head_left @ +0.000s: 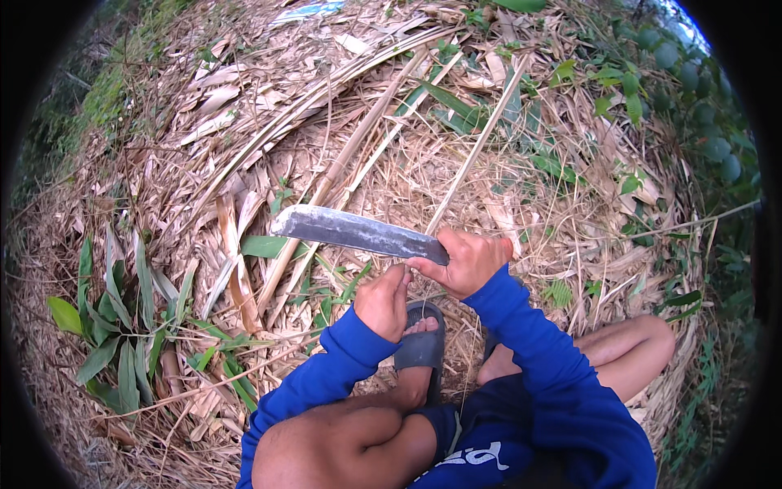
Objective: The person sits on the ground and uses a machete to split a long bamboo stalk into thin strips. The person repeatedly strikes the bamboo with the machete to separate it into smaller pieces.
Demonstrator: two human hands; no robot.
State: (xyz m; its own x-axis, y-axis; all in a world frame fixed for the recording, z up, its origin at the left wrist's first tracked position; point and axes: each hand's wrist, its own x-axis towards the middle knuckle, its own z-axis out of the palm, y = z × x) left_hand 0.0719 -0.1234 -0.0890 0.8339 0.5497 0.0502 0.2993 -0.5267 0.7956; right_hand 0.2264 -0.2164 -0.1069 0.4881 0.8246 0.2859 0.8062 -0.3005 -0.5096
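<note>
A machete (358,231) with a dark, worn blade lies crosswise in front of me, its broad tip to the left. My right hand (471,259) is closed round its handle end, thumb pressed along the base of the blade; the fingers hide most of the handle. Just below the blade, my left hand (383,303) has its thumb and fingers pinched together, close to the right thumb. Whatever sits in that pinch is too small to make out. A long pale strip (482,145) runs from the upper right down to the blade's far edge; whether it passes underneath is hidden.
Dry leaves and straw (244,138) cover the ground. Long dry stalks (346,159) stretch away beyond the blade. A leafy green plant (126,326) grows at the left, and bushes (705,106) stand at the right. My sandalled foot (420,342) is below my hands.
</note>
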